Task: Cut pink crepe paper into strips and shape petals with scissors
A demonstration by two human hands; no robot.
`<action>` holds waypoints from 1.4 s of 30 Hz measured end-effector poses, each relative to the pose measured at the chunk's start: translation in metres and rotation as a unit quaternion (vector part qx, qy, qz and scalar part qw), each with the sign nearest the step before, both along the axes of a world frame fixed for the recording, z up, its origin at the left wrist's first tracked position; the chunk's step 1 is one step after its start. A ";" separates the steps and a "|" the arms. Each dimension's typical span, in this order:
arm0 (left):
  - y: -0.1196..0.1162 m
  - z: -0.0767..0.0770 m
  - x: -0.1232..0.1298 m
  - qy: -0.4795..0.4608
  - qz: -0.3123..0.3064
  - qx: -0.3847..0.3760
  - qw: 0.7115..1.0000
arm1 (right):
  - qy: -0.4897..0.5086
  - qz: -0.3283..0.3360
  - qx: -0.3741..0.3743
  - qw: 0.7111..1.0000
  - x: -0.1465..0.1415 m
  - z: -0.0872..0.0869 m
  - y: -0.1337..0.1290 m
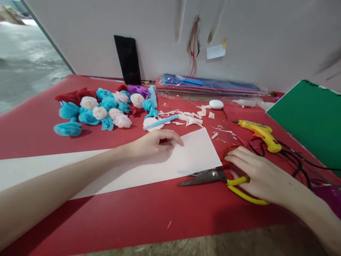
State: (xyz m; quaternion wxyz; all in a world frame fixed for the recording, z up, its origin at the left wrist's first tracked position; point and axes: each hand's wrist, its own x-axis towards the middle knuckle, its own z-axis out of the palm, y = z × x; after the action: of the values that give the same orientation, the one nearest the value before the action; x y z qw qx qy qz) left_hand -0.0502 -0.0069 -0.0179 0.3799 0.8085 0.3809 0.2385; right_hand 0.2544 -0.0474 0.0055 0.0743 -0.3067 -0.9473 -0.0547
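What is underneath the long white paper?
The red tabletop shows around the paper, and one blade of the scissors seems to slip under its near edge. Anything farther beneath is covered.

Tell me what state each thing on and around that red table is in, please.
Dark metal scissors with yellow on the handles: blades slightly open, handles in the right hand.
Long white paper strip: spread flat, under the left hand.
Yellow glue gun: lying down; hot or cold, cannot tell.
Flat black device: propped upright, face dark.
Blue, white, red and purple paper flowers: shaped, clustered.
Green board: tilted.
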 end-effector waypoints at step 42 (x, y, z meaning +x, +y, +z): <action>0.003 -0.007 0.002 0.000 -0.019 0.023 1.000 | 0.003 0.116 0.022 0.993 -0.014 -0.002 0.010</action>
State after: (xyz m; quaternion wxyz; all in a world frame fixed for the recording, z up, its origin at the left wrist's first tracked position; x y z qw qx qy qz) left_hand -0.0479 -0.0038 -0.0252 0.3654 0.8243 0.3600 0.2397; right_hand 0.2408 -0.0378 0.0038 0.0898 -0.1933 -0.9748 -0.0660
